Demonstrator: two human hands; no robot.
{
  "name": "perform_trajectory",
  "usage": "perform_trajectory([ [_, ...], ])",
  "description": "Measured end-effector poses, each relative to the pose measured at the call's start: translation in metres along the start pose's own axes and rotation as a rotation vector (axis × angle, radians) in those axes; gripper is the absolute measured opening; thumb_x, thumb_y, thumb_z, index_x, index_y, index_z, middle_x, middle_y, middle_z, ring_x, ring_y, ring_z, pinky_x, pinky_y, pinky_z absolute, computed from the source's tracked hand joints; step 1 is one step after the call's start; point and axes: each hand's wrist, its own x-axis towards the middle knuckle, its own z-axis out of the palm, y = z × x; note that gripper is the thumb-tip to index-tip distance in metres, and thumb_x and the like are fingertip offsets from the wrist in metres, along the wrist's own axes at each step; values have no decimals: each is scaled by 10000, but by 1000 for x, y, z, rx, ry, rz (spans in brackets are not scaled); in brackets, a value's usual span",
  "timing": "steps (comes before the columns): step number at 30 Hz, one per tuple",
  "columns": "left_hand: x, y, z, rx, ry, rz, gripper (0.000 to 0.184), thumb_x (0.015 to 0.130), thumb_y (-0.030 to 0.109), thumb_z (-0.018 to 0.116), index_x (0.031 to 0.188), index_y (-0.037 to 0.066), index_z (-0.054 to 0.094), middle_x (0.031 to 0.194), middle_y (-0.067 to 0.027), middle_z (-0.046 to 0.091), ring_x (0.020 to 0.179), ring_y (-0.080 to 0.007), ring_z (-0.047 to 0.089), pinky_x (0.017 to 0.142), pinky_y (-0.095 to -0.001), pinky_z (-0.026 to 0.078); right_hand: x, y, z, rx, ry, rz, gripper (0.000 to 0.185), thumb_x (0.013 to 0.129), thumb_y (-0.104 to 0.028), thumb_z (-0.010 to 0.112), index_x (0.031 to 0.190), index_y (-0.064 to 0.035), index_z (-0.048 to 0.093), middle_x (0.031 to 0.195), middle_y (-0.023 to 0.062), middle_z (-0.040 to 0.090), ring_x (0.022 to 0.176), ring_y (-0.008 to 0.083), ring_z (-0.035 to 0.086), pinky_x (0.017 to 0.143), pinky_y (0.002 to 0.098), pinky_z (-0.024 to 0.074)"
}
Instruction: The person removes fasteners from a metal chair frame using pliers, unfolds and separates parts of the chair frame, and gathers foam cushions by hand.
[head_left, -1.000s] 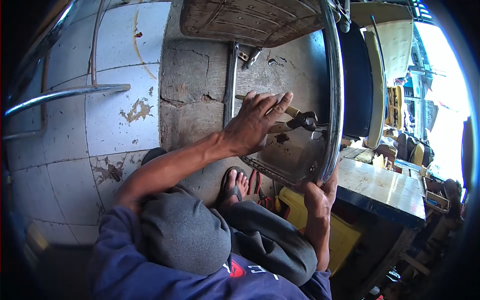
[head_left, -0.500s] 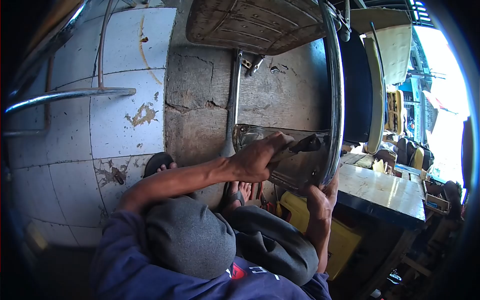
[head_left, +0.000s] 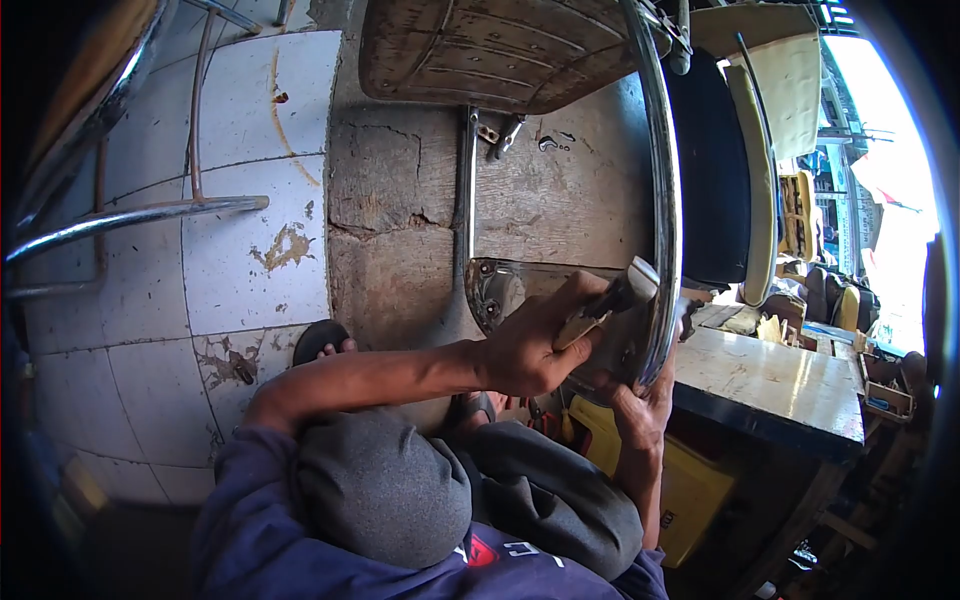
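Observation:
My left hand (head_left: 535,345) is closed around the handle of a hammer (head_left: 640,278), whose metal head sits just above the right tube of a chair frame (head_left: 664,200). Under that hand lies a worn dark panel (head_left: 490,285) fitted between the frame's tubes, partly hidden by my fingers. Low on the right, my right hand (head_left: 640,405) grips the frame's tube and the panel's edge; some of its fingers are out of sight. A second, brown scuffed panel (head_left: 500,50) spans the frame's far end.
A wrench (head_left: 510,135) and small metal pieces (head_left: 555,142) lie on the worn board (head_left: 570,210). Red-handled tools (head_left: 540,415) are near my foot, beside a yellow container (head_left: 690,490). A low bench (head_left: 770,380) stands right; chrome tubing (head_left: 140,220) crosses the tiles at left.
My left hand has shifted slightly right, and the hammer's head has turned and moved toward the right tube. My right hand keeps its hold. The view has shifted slightly.

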Motion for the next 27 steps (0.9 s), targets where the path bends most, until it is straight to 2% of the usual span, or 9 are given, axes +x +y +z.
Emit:
perform_trajectory([
  [10, -6, -14, -2, -12, -66, -62, 355, 918, 42, 576, 1233, 73, 416, 941, -140, 628, 858, -285, 670, 758, -405, 487, 4, 5, -6, -71, -31, 13, 1002, 654, -93, 739, 1521, -24, 239, 1406, 133, 396, 1321, 270, 435, 1121, 404, 346],
  [14, -2, -6, -8, -5, -78, -28, 328, 933, 20, 566, 1228, 66, 432, 1027, -128, 647, 935, -247, 662, 822, -370, 499, 9, 10, -6, -133, -91, -168, 995, 669, -102, 749, 1524, -25, 247, 1500, 196, 277, 1412, 327, 315, 1154, 431, 294],
  [16, -9, -6, -14, -92, -142, -136, 339, 930, -11, 560, 1248, 39, 454, 1085, -109, 655, 1010, -216, 644, 866, -352, 500, 12, 9, -4, -213, -157, -292, 983, 700, -144, 770, 1527, -28, 250, 1521, 223, 262, 1441, 364, 264, 1169, 450, 260],
  [17, -13, 3, -17, -62, -94, -250, 359, 929, -17, 559, 1270, 21, 456, 1094, -102, 653, 1023, -210, 636, 876, -351, 499, 16, 9, -6, -346, -173, -412, 979, 728, -207, 798, 1525, -29, 258, 1532, 233, 241, 1445, 390, 255, 1172, 467, 249],
  [20, -20, 8, -30, -140, -60, -347, 405, 942, -18, 534, 1335, -14, 439, 1045, -106, 651, 893, -159, 644, 751, -290, 517, 17, 10, -8, -295, -225, -430, 1037, 732, -403, 839, 1527, -55, 273, 1530, 234, 216, 1437, 411, 241, 1164, 491, 260],
  [22, -11, 25, -23, -129, 11, -283, 372, 955, -10, 510, 1319, -9, 434, 996, -119, 649, 821, -156, 647, 693, -282, 517, 20, 15, -12, -291, -251, -477, 1065, 732, -576, 800, 1522, -67, 300, 1522, 239, 223, 1410, 449, 251, 1151, 541, 265],
  [24, -14, 27, -23, -118, 39, -303, 358, 960, 16, 524, 1301, -11, 415, 984, -127, 639, 773, -160, 647, 638, -285, 527, 25, 22, -21, -220, -307, -491, 1063, 728, -636, 771, 1510, -63, 333, 1516, 240, 242, 1413, 454, 239, 1146, 546, 269],
  [26, -17, 27, -22, -109, 71, -312, 369, 955, 47, 554, 1287, -12, 403, 992, -126, 626, 771, -158, 642, 629, -284, 532, 32, 33, -31, -203, -291, -547, 998, 774, -622, 736, 1499, -52, 355, 1478, 239, 329, 1400, 420, 300, 1124, 532, 318],
  [27, -18, 26, -22, -102, 95, -306, 387, 947, 66, 577, 1282, -12, 400, 1006, -122, 618, 792, -154, 637, 649, -281, 533, 37, 46, -37, 11, -330, -453, 949, 808, -597, 715, 1494, -45, 362, 1466, 235, 358, 1382, 395, 345, 1108, 517, 347],
])
